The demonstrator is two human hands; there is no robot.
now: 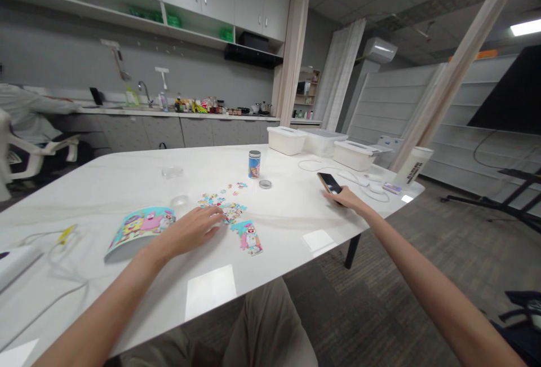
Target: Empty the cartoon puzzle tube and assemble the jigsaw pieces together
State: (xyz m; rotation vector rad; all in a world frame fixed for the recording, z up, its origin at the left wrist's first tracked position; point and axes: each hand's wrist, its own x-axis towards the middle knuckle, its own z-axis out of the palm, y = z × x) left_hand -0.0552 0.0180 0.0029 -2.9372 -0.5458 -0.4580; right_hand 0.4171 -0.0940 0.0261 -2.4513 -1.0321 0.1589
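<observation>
On the table (127, 186), my left hand (192, 231) lies flat, fingers spread, on loose puzzle pieces (226, 209) mid-table, right hand (344, 197) clamps phone (329, 183) far right near the edge; a sweep could scatter pieces.

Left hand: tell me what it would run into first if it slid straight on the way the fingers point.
The left hand points right, into the loose puzzle pieces, which its fingertips already seem to touch; the depth is hard to judge.

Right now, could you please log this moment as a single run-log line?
left hand: on puzzle pieces | right hand: holding phone | tin: upright, lid off beside it | table
</observation>
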